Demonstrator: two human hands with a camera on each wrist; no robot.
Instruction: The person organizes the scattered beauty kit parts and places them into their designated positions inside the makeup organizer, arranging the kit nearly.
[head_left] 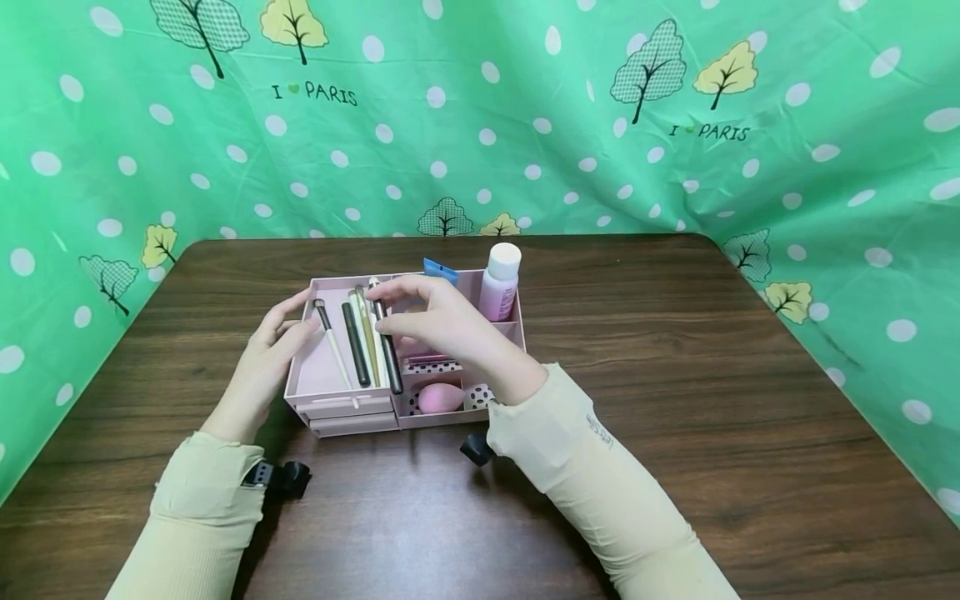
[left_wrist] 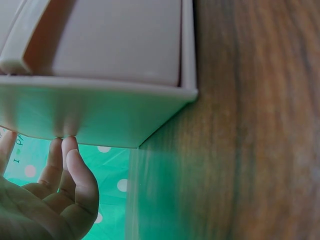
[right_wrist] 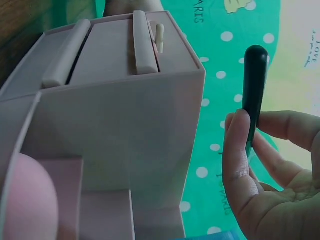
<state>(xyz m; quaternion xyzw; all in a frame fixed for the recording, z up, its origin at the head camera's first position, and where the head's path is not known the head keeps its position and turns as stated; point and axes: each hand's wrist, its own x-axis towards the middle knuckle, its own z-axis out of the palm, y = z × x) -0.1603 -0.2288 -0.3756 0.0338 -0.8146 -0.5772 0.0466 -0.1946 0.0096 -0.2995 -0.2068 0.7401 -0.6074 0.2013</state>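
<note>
A pink makeup organizer (head_left: 330, 408) stands on the table. Fingertips of my left hand (head_left: 273, 350) rest against its left outer wall, also seen in the left wrist view. My right hand (head_left: 442, 321) pinches a black-handled makeup brush (head_left: 388, 354) between thumb and fingers over the top tray. In the right wrist view the brush's dark handle (right_wrist: 255, 75) points up from the fingertips. Inside the tray lie a white-handled brush (head_left: 332, 342), a black-handled stick (head_left: 355, 343) and several slim light and gold ones (head_left: 367, 337). My right hand partly hides the middle compartments.
A pink makeup sponge (head_left: 441, 398) sits in the front compartment. A white-capped bottle (head_left: 500, 283) stands in the back right compartment, with a blue tube (head_left: 440, 270) to its left. The brown wooden table (head_left: 660, 350) surrounds the organizer, and a green patterned curtain (head_left: 480, 108) hangs behind.
</note>
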